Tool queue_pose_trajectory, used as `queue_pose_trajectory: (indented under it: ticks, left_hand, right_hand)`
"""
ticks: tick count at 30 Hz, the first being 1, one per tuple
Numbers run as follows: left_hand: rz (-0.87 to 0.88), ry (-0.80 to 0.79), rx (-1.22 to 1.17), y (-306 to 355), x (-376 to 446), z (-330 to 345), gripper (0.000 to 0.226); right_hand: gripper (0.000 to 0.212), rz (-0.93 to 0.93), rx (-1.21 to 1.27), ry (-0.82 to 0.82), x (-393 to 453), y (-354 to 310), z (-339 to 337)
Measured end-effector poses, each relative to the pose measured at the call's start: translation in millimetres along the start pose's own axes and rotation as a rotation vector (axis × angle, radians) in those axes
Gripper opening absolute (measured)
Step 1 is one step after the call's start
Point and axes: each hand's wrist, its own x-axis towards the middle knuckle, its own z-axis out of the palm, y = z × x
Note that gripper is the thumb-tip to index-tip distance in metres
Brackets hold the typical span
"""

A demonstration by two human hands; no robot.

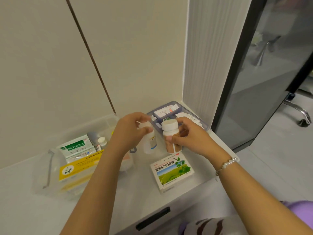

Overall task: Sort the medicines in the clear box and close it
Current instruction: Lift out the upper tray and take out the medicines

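Observation:
My left hand (131, 131) grips a translucent white bottle (149, 144) by its top, holding it above the counter. My right hand (189, 133) holds a brown-labelled bottle with a white cap (170, 134) upright beside it. The clear box (50, 167) stands at the left, open, holding a green-and-white packet (75, 146), a yellow packet (79, 165) and small bottles (101, 141). A white medicine carton with a green field picture (172, 172) lies flat on the counter below my hands.
A clear divided tray (205, 128) with small packets sits in the back right corner against the ribbed wall panel. The white counter (135, 192) ends at the right, with a dark drawer handle (153, 217) below. A glass door (271, 73) stands to the right.

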Motion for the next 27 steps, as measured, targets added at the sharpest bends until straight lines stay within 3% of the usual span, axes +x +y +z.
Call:
queue_pose_trajectory:
  ticks: [8,15,20,27]
  left_hand:
    - [0.017,-0.085,0.325,-9,5,14,0.041]
    - [0.028,-0.125,0.456,-10,5,16,0.047]
    - [0.046,-0.087,0.334,-8,-2,4,0.037]
    - [0.096,0.055,0.181,-12,-26,-9,0.026]
  right_hand:
    - [0.043,0.051,-0.048,-0.048,9,8,11]
    - [0.044,0.037,-0.068,-0.063,13,10,22]
    - [0.057,-0.001,-0.115,-0.089,14,10,29]
    - [0.059,0.028,-0.266,-0.145,14,8,39]
